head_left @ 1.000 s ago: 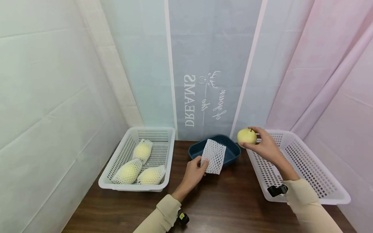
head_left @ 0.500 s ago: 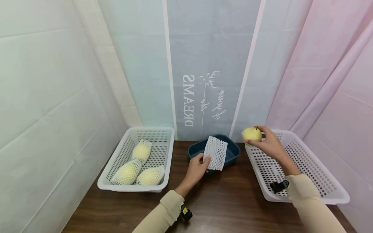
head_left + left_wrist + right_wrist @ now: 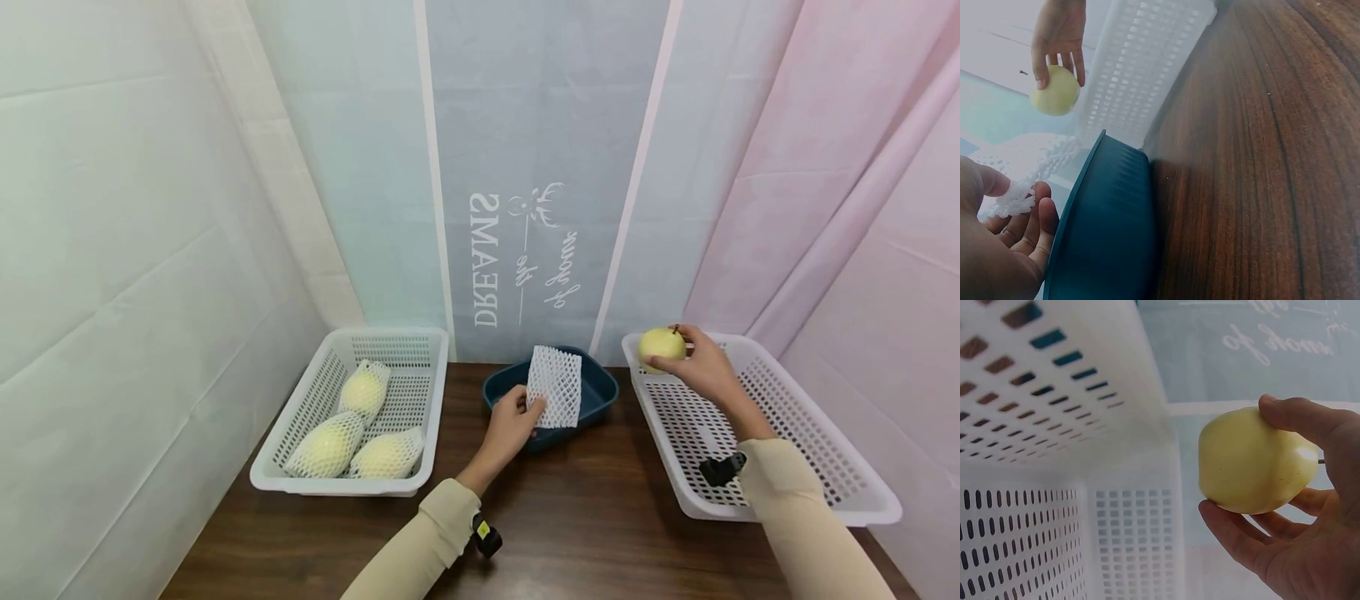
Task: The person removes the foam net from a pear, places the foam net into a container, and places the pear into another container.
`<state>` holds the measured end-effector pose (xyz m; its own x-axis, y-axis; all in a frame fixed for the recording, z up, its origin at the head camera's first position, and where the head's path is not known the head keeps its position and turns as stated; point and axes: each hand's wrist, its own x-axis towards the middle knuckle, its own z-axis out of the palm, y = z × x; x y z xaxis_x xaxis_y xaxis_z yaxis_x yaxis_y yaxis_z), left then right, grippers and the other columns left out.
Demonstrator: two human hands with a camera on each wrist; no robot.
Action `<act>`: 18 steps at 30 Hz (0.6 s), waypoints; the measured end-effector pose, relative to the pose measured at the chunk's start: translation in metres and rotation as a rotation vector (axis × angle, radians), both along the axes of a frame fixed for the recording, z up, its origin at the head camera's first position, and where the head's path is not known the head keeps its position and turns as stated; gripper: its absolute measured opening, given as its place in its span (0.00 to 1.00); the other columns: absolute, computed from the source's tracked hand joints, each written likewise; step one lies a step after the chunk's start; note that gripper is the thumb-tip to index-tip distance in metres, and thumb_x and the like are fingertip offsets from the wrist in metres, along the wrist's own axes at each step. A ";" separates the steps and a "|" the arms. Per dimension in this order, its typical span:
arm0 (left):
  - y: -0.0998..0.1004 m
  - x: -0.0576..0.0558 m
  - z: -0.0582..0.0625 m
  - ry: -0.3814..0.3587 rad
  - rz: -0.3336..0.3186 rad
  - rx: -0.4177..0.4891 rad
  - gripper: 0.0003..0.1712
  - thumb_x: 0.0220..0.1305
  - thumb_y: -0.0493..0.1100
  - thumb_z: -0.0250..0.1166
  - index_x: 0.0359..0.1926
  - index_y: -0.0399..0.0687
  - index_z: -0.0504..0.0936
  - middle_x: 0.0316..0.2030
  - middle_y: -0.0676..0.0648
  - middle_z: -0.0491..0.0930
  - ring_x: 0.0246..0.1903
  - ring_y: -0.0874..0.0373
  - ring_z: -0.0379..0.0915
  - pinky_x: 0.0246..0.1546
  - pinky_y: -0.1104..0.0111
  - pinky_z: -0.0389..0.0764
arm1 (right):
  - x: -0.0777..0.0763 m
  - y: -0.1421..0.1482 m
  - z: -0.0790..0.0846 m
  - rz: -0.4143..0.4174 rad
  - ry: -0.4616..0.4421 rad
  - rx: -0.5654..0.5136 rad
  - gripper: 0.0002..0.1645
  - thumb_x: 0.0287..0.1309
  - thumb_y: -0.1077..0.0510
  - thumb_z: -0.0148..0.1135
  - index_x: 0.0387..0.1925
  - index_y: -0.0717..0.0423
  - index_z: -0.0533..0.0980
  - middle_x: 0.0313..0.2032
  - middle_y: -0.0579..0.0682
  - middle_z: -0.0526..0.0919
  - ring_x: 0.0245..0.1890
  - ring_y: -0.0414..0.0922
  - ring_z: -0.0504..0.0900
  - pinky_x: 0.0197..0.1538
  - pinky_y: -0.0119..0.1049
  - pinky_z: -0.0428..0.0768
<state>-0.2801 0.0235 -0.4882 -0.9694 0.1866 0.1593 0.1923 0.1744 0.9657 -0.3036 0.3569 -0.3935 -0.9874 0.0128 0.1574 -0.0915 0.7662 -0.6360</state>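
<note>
My left hand (image 3: 512,425) pinches a white foam net sleeve (image 3: 556,387) between thumb and fingers, over the dark teal basin (image 3: 600,385). The sleeve looks flat, and no fruit shows inside it. With thumb and fingertips my right hand (image 3: 705,367) grips a bare yellow pear (image 3: 662,349), its short stem showing. The pear is held above the back left corner of the right white basket (image 3: 795,392). In the right wrist view the pear (image 3: 1254,462) sits between the thumb and the fingers, beside the basket wall (image 3: 1135,537).
At the left, a white basket (image 3: 438,400) holds three pears in foam nets, one being the front-left netted pear (image 3: 326,450). Dark wooden table (image 3: 577,533) lies beneath everything. A printed curtain (image 3: 510,125) hangs behind, with pale fabric along both sides.
My right hand has carried the pear to the right, from beside the right basket to above its back corner. My left hand has moved slightly away from me with the sleeve.
</note>
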 end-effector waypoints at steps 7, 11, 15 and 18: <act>0.005 -0.006 0.003 -0.023 0.018 -0.042 0.11 0.79 0.48 0.63 0.49 0.45 0.82 0.33 0.50 0.83 0.25 0.63 0.77 0.28 0.73 0.80 | -0.006 0.008 -0.005 -0.017 -0.032 0.015 0.56 0.68 0.39 0.69 0.77 0.72 0.57 0.74 0.79 0.62 0.68 0.76 0.69 0.59 0.65 0.77; 0.008 -0.010 0.006 -0.012 0.010 -0.036 0.11 0.78 0.48 0.63 0.47 0.44 0.82 0.31 0.49 0.83 0.24 0.63 0.76 0.28 0.72 0.79 | -0.007 0.012 -0.008 -0.015 -0.044 0.024 0.57 0.68 0.38 0.70 0.78 0.73 0.56 0.73 0.80 0.63 0.68 0.76 0.69 0.59 0.65 0.77; 0.012 -0.014 0.008 -0.004 0.007 -0.036 0.11 0.78 0.48 0.63 0.46 0.44 0.82 0.30 0.49 0.83 0.23 0.63 0.76 0.28 0.72 0.78 | -0.009 0.015 -0.011 -0.012 -0.056 0.032 0.58 0.68 0.39 0.70 0.78 0.74 0.55 0.72 0.80 0.64 0.67 0.75 0.70 0.58 0.63 0.78; 0.015 -0.017 0.009 -0.016 0.019 -0.036 0.12 0.78 0.48 0.63 0.48 0.43 0.83 0.32 0.49 0.85 0.23 0.62 0.77 0.27 0.72 0.78 | -0.009 0.016 -0.013 -0.012 -0.068 0.032 0.58 0.68 0.39 0.69 0.77 0.75 0.55 0.71 0.81 0.65 0.67 0.76 0.70 0.58 0.64 0.77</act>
<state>-0.2971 0.0384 -0.4789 -0.9753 0.1730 0.1375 0.1733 0.2124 0.9617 -0.3130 0.3729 -0.4067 -0.9957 0.0209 0.0900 -0.0391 0.7873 -0.6154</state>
